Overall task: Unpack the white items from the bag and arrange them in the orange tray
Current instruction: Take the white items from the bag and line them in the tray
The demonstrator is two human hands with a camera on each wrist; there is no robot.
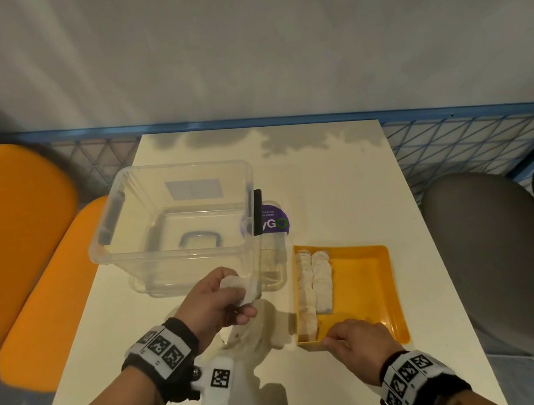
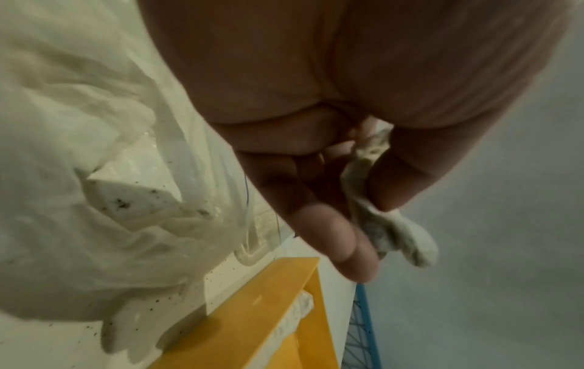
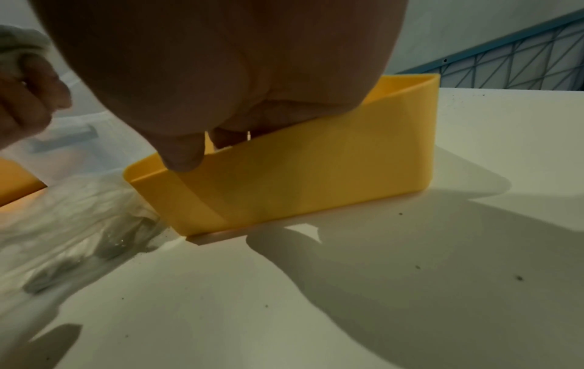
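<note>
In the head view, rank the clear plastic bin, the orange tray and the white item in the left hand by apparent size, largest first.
1. Clear plastic bin, plainly the largest.
2. Orange tray, clearly smaller than the bin.
3. White item that the left hand holds; smallest, though the fingers hide part of it.

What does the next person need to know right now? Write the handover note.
Left hand: pinches one white item, held above the table.
Right hand: grip on the near rim of the orange tray, steadying it.
Bag: crumpled between the hands; contents unclear.
Done: two rows of white items along the tray's left side.
Left: place the held item, then check the bag.
</note>
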